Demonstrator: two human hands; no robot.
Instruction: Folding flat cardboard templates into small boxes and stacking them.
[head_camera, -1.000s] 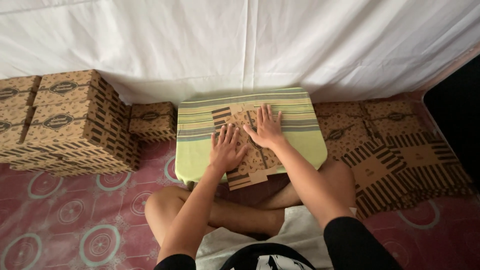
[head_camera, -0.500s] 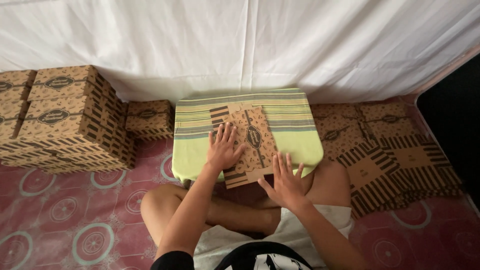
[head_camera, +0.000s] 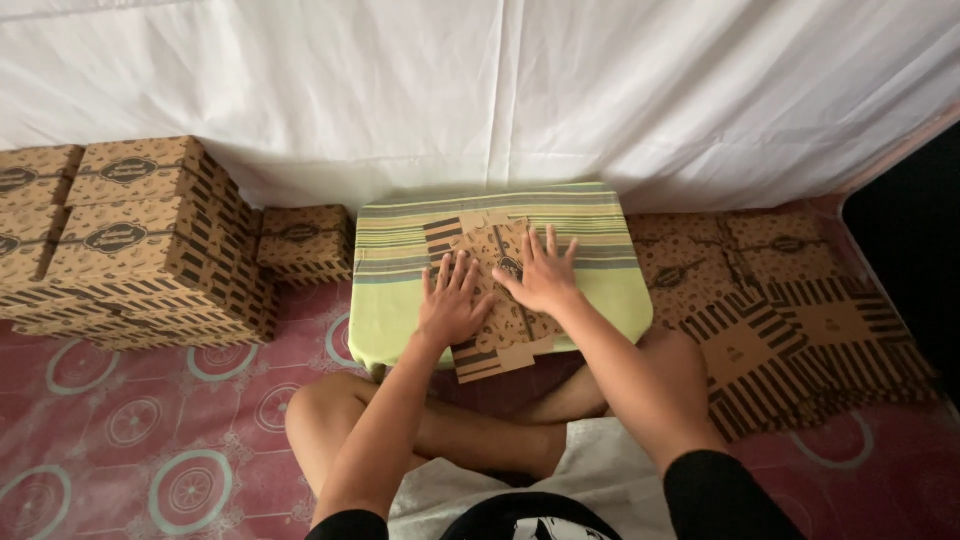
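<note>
A flat, unfolded brown cardboard box blank with dark stripes and an oval emblem lies on a small table covered with a green striped cloth. My left hand presses flat on the blank's left part, fingers spread. My right hand lies flat on its upper middle, fingers spread toward the wall. The blank's near edge sticks out past the table's front, over my crossed legs.
Stacks of assembled brown patterned boxes stand at the left, one smaller box beside the table. Flat box blanks are spread on the floor at the right. A white sheet hangs behind. The floor mat is red with circles.
My right hand went from the blank's top down to its near edge, then back up onto its middle. My left hand stayed pressed on the blank.
</note>
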